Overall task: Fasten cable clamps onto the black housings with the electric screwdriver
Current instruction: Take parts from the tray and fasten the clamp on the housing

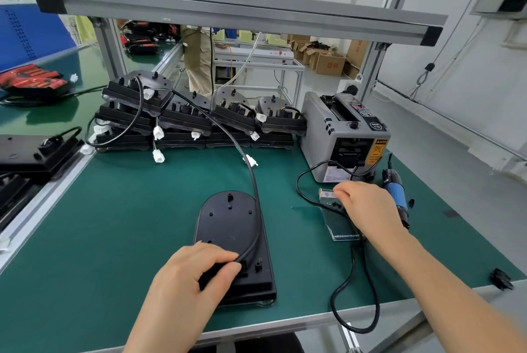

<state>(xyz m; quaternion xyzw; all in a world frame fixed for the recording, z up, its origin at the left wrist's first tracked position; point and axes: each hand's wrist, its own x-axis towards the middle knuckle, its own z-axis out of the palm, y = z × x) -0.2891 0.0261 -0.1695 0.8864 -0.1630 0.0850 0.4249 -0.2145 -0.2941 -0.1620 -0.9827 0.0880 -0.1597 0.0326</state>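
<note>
At a green-matted workbench (114, 224), a person's left hand (196, 270) curls its fingers around the black cable (253, 178) where it meets a black housing (231, 227) lying flat at centre. The right hand (365, 204) reaches, fingers bent, into a small clear tray (339, 231); whether it holds anything cannot be seen. The blue electric screwdriver (396, 193) lies just beside that hand. More housings (182, 121) are stacked behind. A grey tape dispenser (322, 130) carries a yellow warning label (376, 151), its text too small to read.
</note>
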